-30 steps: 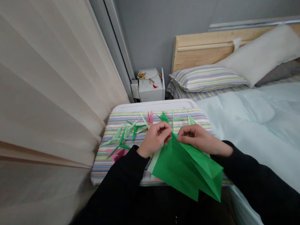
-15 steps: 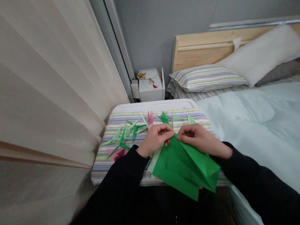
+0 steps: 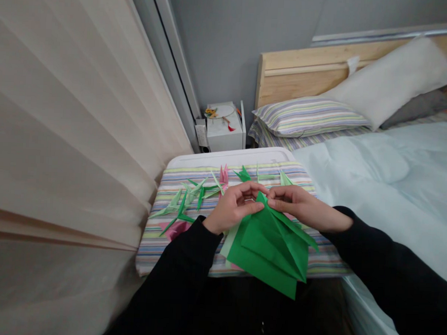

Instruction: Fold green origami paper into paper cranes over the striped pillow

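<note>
The green origami paper (image 3: pixel 267 256) is narrowing as the left hand (image 3: pixel 231 207) and right hand (image 3: pixel 299 203) draw together, both grips clamped on its tip above the striped cloth (image 3: pixel 156 248). Finished paper cranes (image 3: pixel 188 200) are lying beside it; this sheet is still being folded.

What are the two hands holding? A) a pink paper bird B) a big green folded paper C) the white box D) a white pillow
B. The left hand and the right hand both pinch the top point of the big green folded paper.
</note>
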### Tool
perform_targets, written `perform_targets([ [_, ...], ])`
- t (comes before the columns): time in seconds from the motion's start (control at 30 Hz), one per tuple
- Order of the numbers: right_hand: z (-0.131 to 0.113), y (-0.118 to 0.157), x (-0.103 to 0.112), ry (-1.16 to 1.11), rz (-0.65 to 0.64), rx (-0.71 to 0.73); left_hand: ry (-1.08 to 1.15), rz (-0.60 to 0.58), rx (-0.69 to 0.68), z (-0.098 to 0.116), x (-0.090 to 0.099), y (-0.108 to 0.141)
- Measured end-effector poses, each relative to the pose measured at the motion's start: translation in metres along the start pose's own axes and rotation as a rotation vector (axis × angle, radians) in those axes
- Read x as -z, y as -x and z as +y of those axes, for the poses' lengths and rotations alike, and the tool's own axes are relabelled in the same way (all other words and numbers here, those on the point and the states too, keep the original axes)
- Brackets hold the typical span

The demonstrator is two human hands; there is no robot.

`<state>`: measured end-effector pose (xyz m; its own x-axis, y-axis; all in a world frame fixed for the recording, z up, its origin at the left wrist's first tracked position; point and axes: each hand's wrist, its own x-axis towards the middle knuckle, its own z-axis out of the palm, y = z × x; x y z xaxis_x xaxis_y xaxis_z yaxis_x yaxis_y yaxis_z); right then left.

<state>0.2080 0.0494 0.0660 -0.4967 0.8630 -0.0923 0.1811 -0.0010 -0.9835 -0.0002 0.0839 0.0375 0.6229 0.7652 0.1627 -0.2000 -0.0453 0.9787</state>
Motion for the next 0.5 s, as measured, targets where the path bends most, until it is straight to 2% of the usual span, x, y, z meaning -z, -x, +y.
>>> perform_targets([
  [0.07,0.004,-0.001,0.002,-0.008,0.028,-0.003,-0.009,0.002,0.03,0.0,0.0,0.0],
  [0.17,0.0,0.002,0.005,0.068,0.111,0.054,0.0,0.071,0.054,-0.002,-0.001,0.0],
  [0.33,-0.019,0.012,-0.001,0.469,0.203,0.106,0.061,0.209,0.041,-0.005,-0.001,-0.001],
  [0.4,-0.022,0.014,-0.008,0.597,0.273,0.152,0.076,0.219,0.035,-0.005,-0.002,-0.001],
  [0.5,-0.021,0.013,-0.017,0.715,0.311,0.212,0.068,0.226,0.022,-0.003,-0.003,-0.001],
])
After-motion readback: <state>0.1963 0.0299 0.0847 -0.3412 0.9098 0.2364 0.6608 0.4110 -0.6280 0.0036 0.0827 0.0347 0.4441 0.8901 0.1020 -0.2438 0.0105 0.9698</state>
